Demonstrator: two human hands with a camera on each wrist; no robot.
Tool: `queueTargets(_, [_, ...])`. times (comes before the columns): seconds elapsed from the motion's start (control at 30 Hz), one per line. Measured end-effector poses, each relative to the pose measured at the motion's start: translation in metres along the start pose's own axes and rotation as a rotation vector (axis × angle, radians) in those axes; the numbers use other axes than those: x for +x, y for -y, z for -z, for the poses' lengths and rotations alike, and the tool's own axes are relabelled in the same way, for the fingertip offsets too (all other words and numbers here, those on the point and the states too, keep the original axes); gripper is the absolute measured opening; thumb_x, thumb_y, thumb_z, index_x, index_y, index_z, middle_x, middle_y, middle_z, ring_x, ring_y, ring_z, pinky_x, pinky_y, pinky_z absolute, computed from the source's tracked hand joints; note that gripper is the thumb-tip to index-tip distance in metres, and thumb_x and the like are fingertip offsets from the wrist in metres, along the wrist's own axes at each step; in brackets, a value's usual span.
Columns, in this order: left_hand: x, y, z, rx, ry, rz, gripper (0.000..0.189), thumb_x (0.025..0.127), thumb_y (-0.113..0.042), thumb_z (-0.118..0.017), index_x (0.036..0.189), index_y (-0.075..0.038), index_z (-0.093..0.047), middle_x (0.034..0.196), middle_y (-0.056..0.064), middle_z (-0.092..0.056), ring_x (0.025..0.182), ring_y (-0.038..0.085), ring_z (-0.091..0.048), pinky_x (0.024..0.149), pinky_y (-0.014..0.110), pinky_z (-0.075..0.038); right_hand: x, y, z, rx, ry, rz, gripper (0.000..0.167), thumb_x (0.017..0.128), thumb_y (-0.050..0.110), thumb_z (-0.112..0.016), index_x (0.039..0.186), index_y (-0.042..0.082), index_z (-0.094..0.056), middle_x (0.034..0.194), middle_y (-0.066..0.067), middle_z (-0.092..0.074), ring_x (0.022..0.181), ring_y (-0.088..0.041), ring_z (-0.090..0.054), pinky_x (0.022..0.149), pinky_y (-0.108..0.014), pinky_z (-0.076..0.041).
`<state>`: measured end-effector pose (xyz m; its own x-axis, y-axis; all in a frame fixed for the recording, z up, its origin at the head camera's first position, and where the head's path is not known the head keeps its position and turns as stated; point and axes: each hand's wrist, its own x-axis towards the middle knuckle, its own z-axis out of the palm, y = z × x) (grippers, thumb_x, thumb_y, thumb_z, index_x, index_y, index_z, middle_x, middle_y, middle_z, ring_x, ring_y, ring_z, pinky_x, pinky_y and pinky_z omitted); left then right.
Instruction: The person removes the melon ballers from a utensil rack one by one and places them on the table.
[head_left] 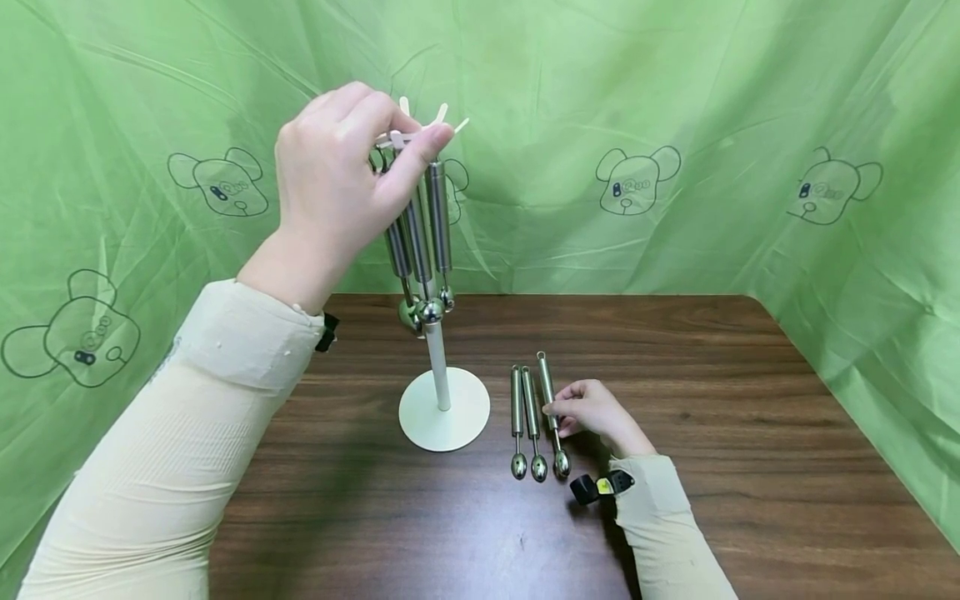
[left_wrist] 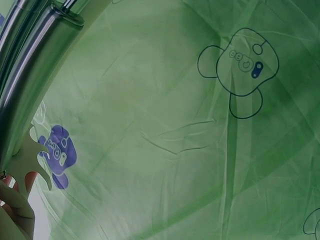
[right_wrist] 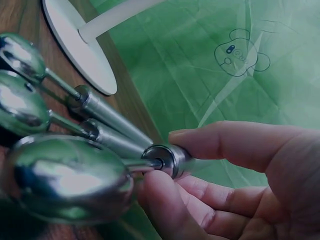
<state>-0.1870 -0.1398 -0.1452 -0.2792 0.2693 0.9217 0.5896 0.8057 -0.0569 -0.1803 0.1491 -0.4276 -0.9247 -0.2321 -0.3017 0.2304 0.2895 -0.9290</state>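
A white stand (head_left: 467, 417) with a round base and several hooks at its top stands on the table. My left hand (head_left: 337, 158) grips the hooked top between thumb and fingers; part of the top is hidden behind the hand. Several steel melon ballers (head_left: 439, 218) hang below it around the pole. Down on the right, my right hand (head_left: 596, 414) pinches the handle of another melon baller (head_left: 545, 379), whose oval bowl (right_wrist: 70, 175) looms large in the right wrist view. Two more melon ballers, one on the left (head_left: 517, 408) and one beside it (head_left: 531, 408), lie side by side on the table.
The dark wood-grain table (head_left: 712, 375) has a rounded far right corner. Green cloth (head_left: 540, 100) printed with bear faces hangs behind it and along both sides. A black wrist strap (head_left: 619, 481) circles the right sleeve.
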Motion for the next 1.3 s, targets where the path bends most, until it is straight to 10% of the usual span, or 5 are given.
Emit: queueTargets(1.3, [-0.0015, -0.0029, -0.0005, -0.008, -0.008, 0.009, 0.047, 0.097, -0.046, -0.06, 0.082, -0.002, -0.069, 0.079, 0.013, -0.069, 0.07, 0.028, -0.064, 0.06, 0.04, -0.048, -0.0008, -0.0089, -0.0087, -0.308, -0.189, -0.057, 0.019, 0.081, 0.015, -0.076, 0.087, 0.0, -0.066, 0.072, -0.007, -0.069, 0.051, -0.011, -0.064, 0.058, -0.028, -0.057])
